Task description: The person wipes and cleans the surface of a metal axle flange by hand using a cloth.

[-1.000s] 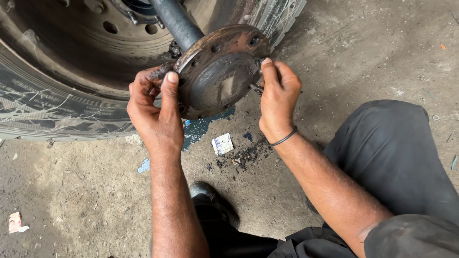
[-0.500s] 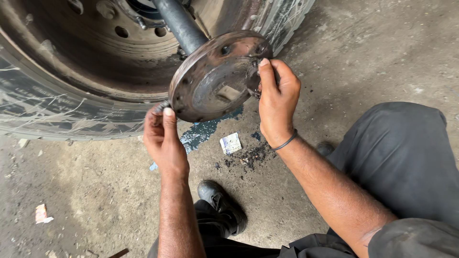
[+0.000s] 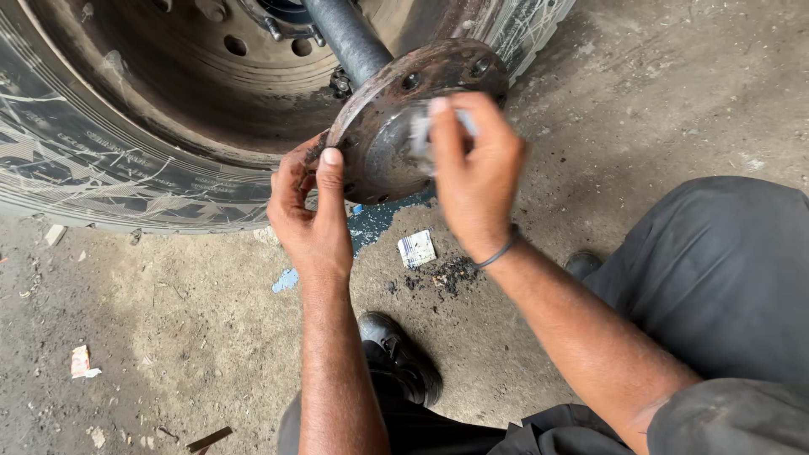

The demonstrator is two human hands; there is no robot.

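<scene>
Gripping the heavy, rusty flange point(image 3: 396, 118) by its lower rim, the left hand point(image 3: 312, 219) steadies it while the right hand point(image 3: 476, 177) presses a small pale scrap point(image 3: 419, 135) against its face.

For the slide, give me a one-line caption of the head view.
Left hand grips the rim of a rusty axle flange while the right hand presses on its face, beside a truck tyre.

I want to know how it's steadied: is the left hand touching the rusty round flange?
Touching. The head view shows the left hand gripping the lower left rim of the flange, thumb pressed flat on its face.
</scene>
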